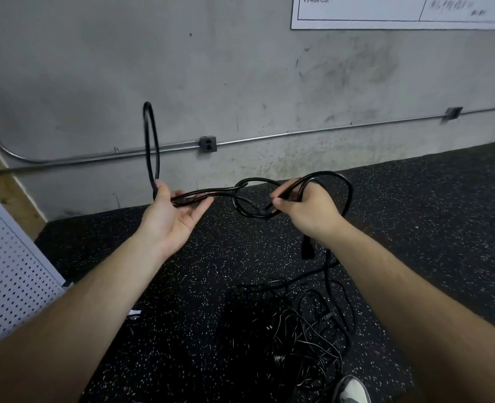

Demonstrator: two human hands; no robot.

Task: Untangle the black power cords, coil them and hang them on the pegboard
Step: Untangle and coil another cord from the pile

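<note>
So, left hand (176, 212): palm up, fingers pretty much straight. The power cord (255, 196) just lies across them, nothing pinning it.
Right hand (307, 207): fingers curled round the same cord, pinching a couple of strands together.
Cord: up in the air between both hands, with a tall loop (151, 141) poking up past the left hand and a tail dropping toward the tangled pile (292, 330) on the floor (182, 315).
Slip risk: with the left palm that flat, I reckon the loops slide off and flop open.
Snag risk: the tail looks caught in the pile, so a tug probably tightens the mess.
Swing risk: the dangling connector (307, 248) could hook a strand.
Hard to see: black on dark floor, so I can't count the cords.
Cut off: the pegboard (7, 271) runs out of frame on the left, and no hooks show.
</note>
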